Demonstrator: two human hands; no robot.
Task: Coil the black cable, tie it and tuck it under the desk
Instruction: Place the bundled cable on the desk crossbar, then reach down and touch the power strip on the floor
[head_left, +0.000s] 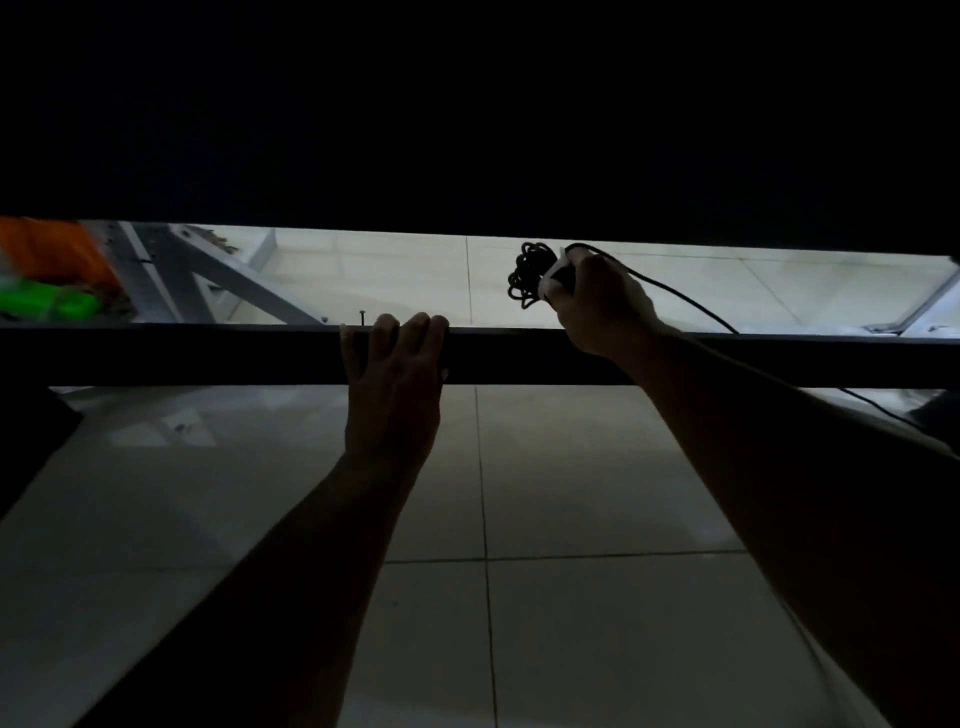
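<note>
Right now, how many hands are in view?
2. The left hand grips the dark bar near the middle; the right hand holds the coiled cable farther right.

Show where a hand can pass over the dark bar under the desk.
Free: over the dark horizontal bar between the left hand and the right hand gripping the coiled black cable; also right of that hand. Crowded: far left, grey metal braces, orange and green items.
</note>
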